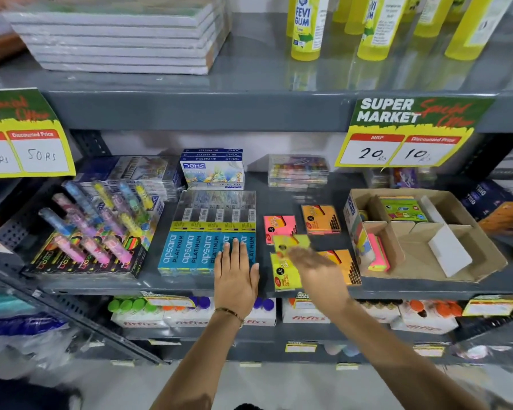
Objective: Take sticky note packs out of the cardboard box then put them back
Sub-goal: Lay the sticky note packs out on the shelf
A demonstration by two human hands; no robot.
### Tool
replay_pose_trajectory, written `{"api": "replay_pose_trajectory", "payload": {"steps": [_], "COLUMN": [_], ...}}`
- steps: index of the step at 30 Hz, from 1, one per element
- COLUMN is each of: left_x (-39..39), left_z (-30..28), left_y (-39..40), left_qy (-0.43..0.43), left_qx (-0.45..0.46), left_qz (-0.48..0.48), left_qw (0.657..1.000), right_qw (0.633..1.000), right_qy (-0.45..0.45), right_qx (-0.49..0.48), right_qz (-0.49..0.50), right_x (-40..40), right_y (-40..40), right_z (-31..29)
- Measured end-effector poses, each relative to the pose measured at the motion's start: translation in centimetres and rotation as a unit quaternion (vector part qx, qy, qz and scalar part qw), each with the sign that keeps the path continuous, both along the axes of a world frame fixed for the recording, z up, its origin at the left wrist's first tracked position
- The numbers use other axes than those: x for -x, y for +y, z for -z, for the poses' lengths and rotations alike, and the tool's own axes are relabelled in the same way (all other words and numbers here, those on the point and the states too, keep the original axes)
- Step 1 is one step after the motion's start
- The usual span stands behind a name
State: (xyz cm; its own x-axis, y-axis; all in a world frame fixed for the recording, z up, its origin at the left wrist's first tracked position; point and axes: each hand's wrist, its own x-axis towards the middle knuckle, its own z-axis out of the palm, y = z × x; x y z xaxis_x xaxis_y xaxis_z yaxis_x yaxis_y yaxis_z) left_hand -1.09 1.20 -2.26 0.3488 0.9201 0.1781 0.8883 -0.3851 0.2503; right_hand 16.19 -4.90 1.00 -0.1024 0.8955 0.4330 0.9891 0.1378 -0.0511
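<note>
An open cardboard box (480, 261) stands on the right of the grey shelf (190, 287). It holds a green sticky note pack (403, 210) at the back and a pink and yellow pack (375, 253) upright against its left wall. Left of the box, a pink pack (280, 227), two orange packs (320, 218) (348, 266) and a yellow pack (285, 275) lie on the shelf. My right hand (316, 269), blurred by motion, grips another yellow pack (290, 242) at its fingertips just above them. My left hand (236, 269) rests flat and open on the blue pencil packs (190, 250).
A display of coloured highlighters (95, 229) fills the shelf's left side. Boxes of oil pastels (212, 170) and clear crayon cases (298, 171) stand at the back. A yellow price sign (403, 137) hangs from the upper shelf's edge. A white card divider (449, 251) lies in the box.
</note>
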Motion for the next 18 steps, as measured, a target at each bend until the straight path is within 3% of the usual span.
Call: {"api": "replay_pose_trajectory", "payload": {"steps": [5, 14, 18], "left_x": [-0.1, -0.1, -0.1], "left_z": [-0.2, -0.2, -0.1], "left_y": [-0.1, 0.0, 0.0], "left_qy": [0.012, 0.022, 0.022], "left_qx": [-0.006, -0.007, -0.008], "left_qz": [-0.007, -0.009, -0.01], "left_qw": [1.0, 1.0, 1.0], "right_qw": [0.998, 0.998, 0.999], "right_qy": [-0.011, 0.038, 0.008], "right_qx": [0.057, 0.049, 0.047], "right_qz": [-0.014, 0.002, -0.014], "right_x": [1.7, 2.0, 1.5], "right_y": [-2.4, -2.5, -2.5], "right_z": [2.3, 1.6, 1.4]}}
